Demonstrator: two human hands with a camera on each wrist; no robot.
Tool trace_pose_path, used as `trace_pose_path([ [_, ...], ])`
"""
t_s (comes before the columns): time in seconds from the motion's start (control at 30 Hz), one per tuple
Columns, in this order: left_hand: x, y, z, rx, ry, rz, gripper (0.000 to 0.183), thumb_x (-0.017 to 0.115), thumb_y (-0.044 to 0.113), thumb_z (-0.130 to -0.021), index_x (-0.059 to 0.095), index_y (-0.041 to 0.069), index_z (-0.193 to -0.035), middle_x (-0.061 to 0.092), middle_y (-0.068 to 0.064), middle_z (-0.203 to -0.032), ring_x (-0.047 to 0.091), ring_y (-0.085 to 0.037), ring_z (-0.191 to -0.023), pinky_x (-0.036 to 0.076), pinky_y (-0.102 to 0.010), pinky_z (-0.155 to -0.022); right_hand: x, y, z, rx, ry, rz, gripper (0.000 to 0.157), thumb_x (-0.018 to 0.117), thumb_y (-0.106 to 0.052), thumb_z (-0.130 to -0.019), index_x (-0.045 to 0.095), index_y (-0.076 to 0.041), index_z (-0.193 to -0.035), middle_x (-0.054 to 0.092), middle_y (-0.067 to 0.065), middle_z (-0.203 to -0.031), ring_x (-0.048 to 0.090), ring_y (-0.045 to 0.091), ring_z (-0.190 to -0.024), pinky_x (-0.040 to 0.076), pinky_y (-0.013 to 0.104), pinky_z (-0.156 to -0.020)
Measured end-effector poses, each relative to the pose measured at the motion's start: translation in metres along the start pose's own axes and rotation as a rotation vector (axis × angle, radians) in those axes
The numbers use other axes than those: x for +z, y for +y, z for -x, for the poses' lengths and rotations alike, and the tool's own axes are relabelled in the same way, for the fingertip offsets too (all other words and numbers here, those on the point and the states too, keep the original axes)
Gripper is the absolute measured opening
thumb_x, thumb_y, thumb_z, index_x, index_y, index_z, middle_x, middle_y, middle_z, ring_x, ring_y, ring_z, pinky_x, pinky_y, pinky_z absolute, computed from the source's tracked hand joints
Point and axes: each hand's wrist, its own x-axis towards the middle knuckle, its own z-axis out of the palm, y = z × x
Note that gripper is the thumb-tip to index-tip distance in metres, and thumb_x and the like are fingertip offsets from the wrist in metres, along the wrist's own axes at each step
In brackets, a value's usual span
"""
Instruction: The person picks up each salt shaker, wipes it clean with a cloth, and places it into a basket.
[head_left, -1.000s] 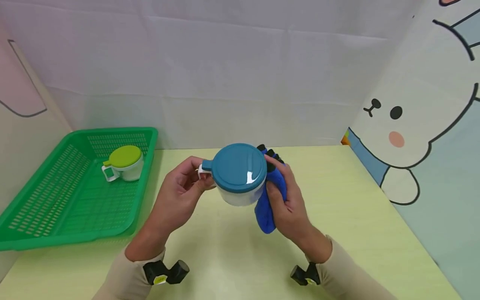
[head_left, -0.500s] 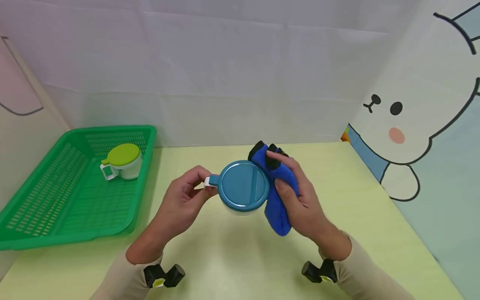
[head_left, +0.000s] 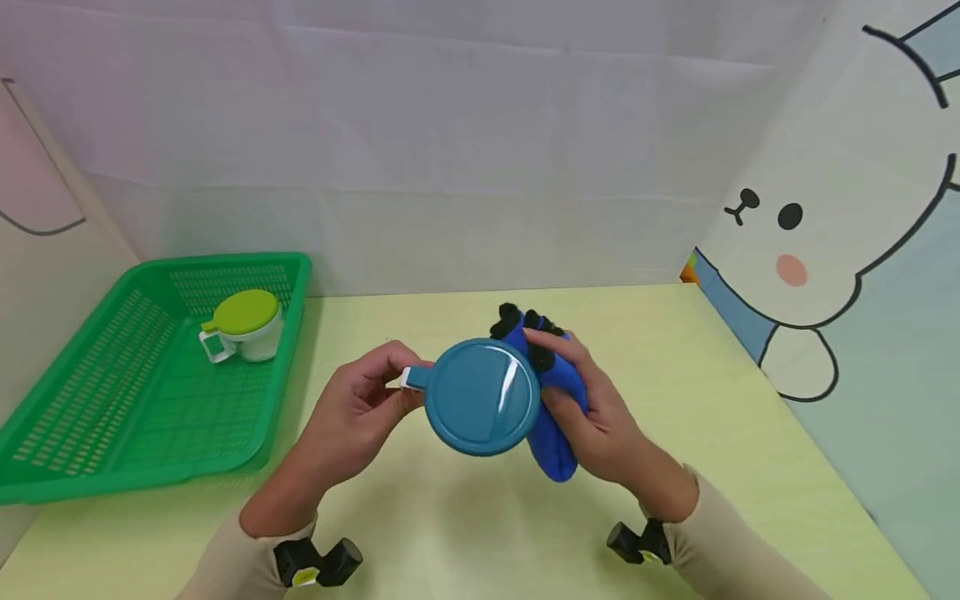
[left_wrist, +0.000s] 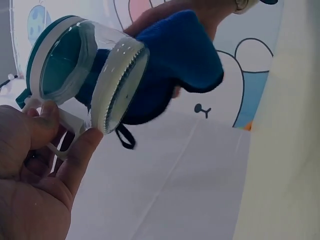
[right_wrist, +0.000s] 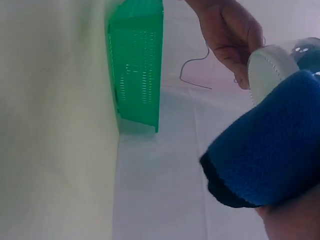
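Note:
A clear seasoning jar with a blue lid (head_left: 482, 397) and a white handle is held above the table in the head view. My left hand (head_left: 363, 417) pinches its handle between thumb and fingers. In the left wrist view the jar's pale base (left_wrist: 111, 85) faces right, and the handle (left_wrist: 70, 125) sits in my fingers. My right hand (head_left: 600, 417) grips a folded blue cloth (head_left: 553, 442) with black edging, laid against the jar's right side. In the right wrist view the cloth (right_wrist: 270, 145) covers part of the jar, and most of that hand is hidden behind it.
A green plastic basket (head_left: 281, 400) stands on the left of the pale yellow table (head_left: 720, 400). Inside it is a similar jar with a lime-green lid (head_left: 245, 312). A white sheet (head_left: 450, 167) hangs at the back, and a wall with a cartoon print (head_left: 840, 250) borders the right.
The jar has moved down, and its lid has tipped to face the camera more fully. My right hand and the cloth shifted right, then slightly back left against the jar.

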Motion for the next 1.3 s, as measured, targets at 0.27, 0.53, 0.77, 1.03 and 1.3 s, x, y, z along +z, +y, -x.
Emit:
trace_pose_path([
  [0.27,-0.003,-0.008,-0.001,-0.027,-0.042,0.026,0.014,0.064,-0.009,-0.097,0.064,-0.001,-0.108,0.065,-0.006,-0.101,0.066,-0.019,-0.096,0.061,-0.037,-0.085,-0.007,-0.001,-0.001,0.022,-0.044,-0.024,0.058,0.045,0.002,-0.103,0.043,-0.026,-0.153,0.045,0.015,-0.146,0.056,0.039,-0.12,0.057,0.05,-0.087],
  [0.53,-0.007,-0.011,0.002,0.036,-0.122,0.034,0.009,0.066,0.002,-0.099,0.066,0.002,-0.108,0.062,-0.013,-0.1,0.065,-0.02,-0.095,0.062,-0.035,-0.079,-0.018,0.006,-0.009,0.042,-0.192,-0.076,0.042,0.045,-0.01,-0.11,0.047,-0.02,-0.151,0.052,0.011,-0.141,0.056,0.034,-0.122,0.051,0.046,-0.099],
  [0.77,-0.006,-0.009,0.005,0.079,-0.116,-0.002,0.025,0.065,-0.016,-0.093,0.069,0.003,-0.108,0.062,-0.009,-0.096,0.064,-0.02,-0.087,0.063,-0.035,-0.072,-0.023,0.007,-0.015,0.244,-0.375,-0.125,0.04,0.044,-0.02,-0.112,0.045,-0.027,-0.152,0.051,0.008,-0.147,0.061,0.029,-0.12,0.057,0.043,-0.091],
  [1.03,-0.005,-0.011,0.004,0.069,-0.1,-0.077,0.032,0.063,-0.021,-0.09,0.07,0.003,-0.11,0.064,-0.007,-0.098,0.071,-0.02,-0.097,0.062,-0.039,-0.078,-0.031,0.003,-0.019,0.216,-0.398,-0.127,0.041,0.045,-0.017,-0.111,0.045,-0.025,-0.151,0.048,0.009,-0.149,0.059,0.032,-0.121,0.057,0.046,-0.09],
  [1.3,-0.003,-0.01,0.001,0.049,-0.105,-0.204,0.022,0.07,-0.007,-0.092,0.073,0.009,-0.108,0.066,-0.006,-0.096,0.066,-0.017,-0.089,0.062,-0.033,-0.07,-0.04,0.001,-0.029,0.144,-0.46,-0.04,0.042,0.046,-0.011,-0.11,0.047,-0.023,-0.15,0.049,0.008,-0.145,0.061,0.029,-0.117,0.058,0.044,-0.087],
])
